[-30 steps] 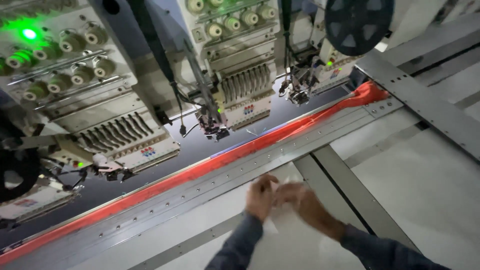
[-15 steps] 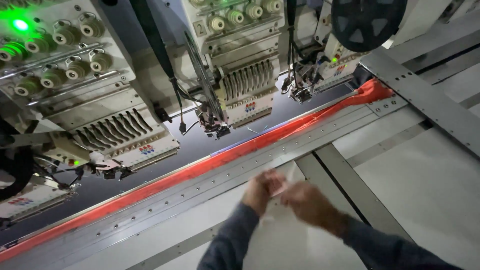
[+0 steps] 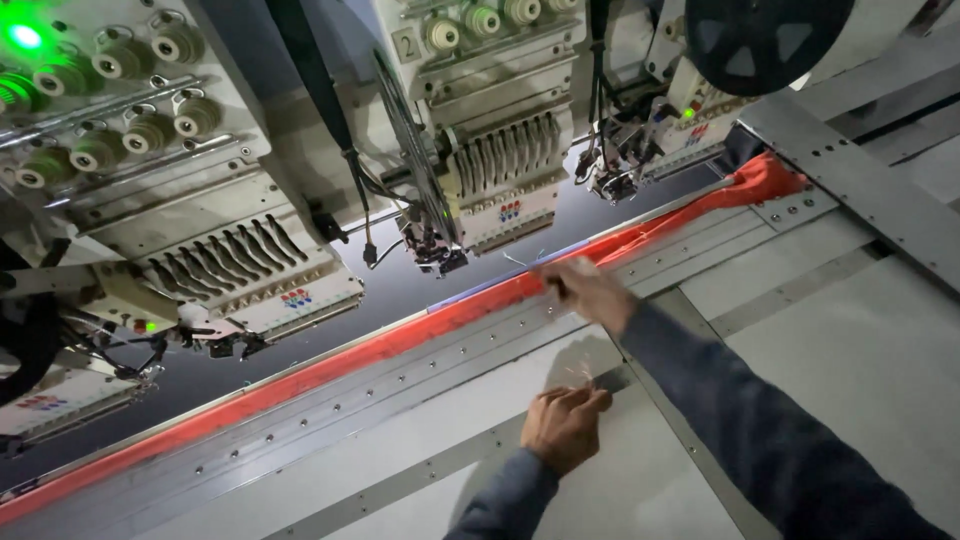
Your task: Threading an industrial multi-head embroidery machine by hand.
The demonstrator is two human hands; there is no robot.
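My right hand (image 3: 585, 288) reaches out to the red fabric strip (image 3: 400, 340) clamped along the metal frame, just below the middle embroidery head (image 3: 500, 170). Its fingers are pinched on a thin pale thread (image 3: 520, 262) that points toward the needles. My left hand (image 3: 562, 425) hovers lower over the grey table (image 3: 860, 330), its fingers curled shut around the wispy end of a thread. Dark cloth (image 3: 420, 290) lies stretched under the heads.
Another embroidery head (image 3: 240, 270) stands to the left and one (image 3: 640, 150) to the right, with a black reel (image 3: 770, 40) at the top right. A green lamp (image 3: 25, 37) glows top left. A riveted metal bar (image 3: 860, 180) crosses the right side.
My hands were together over the table. The right one has since moved up and away to the red strip beneath the middle head, while the left has dropped slightly.
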